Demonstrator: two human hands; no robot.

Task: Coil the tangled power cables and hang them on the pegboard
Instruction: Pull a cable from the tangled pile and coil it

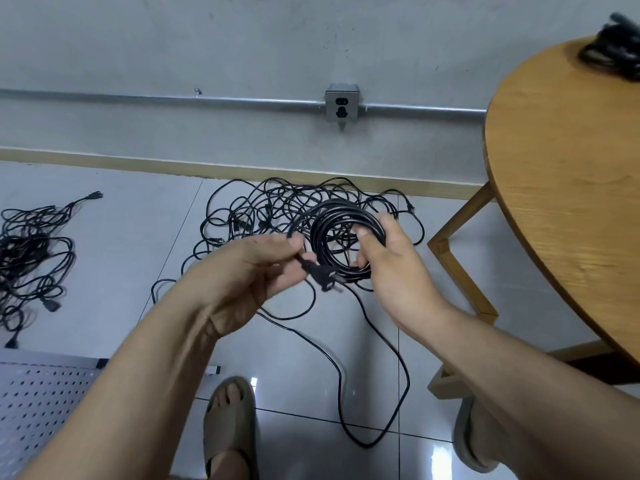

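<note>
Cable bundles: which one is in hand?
The round coil, gripped by the right hand, its plug pinched by the left hand. The centre pile and left pile lie loose on the floor; another bundle sits on the table.

1 wide-angle head view, facing forward and down, close over floor (114, 258)
</note>
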